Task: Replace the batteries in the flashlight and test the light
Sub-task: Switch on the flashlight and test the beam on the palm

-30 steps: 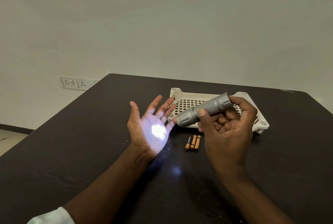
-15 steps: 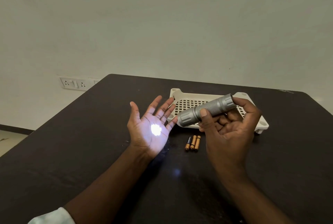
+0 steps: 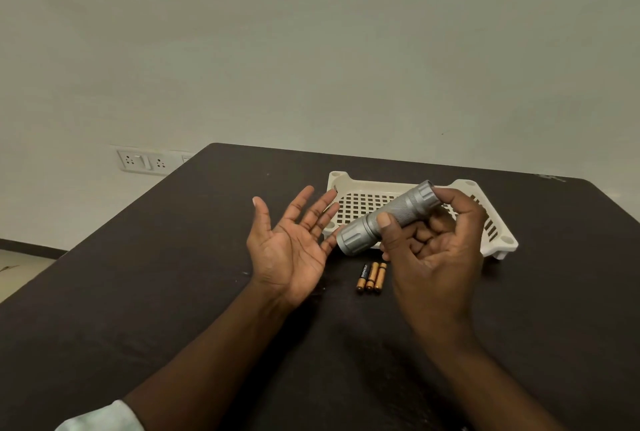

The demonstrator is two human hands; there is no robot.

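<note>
A grey metal flashlight (image 3: 384,219) is held above the table in my right hand (image 3: 433,250), thumb across its barrel and a finger at its tail cap. Its head points left and down toward my left hand (image 3: 291,240), which is held palm up with fingers spread and nothing in it. No light spot shows on the palm. Three small black-and-copper batteries (image 3: 371,277) lie side by side on the dark table (image 3: 173,274), just below the flashlight's head, between my two hands.
A cream perforated plastic tray (image 3: 360,198) stands behind my hands, partly covered by the flashlight and my right hand. The table's far edge meets a pale wall. A wall socket strip (image 3: 145,161) sits at the left, beyond the table's left edge.
The bright spot on my left palm and its glow on the table have gone out. Both hands and the flashlight have stayed almost where they were.
</note>
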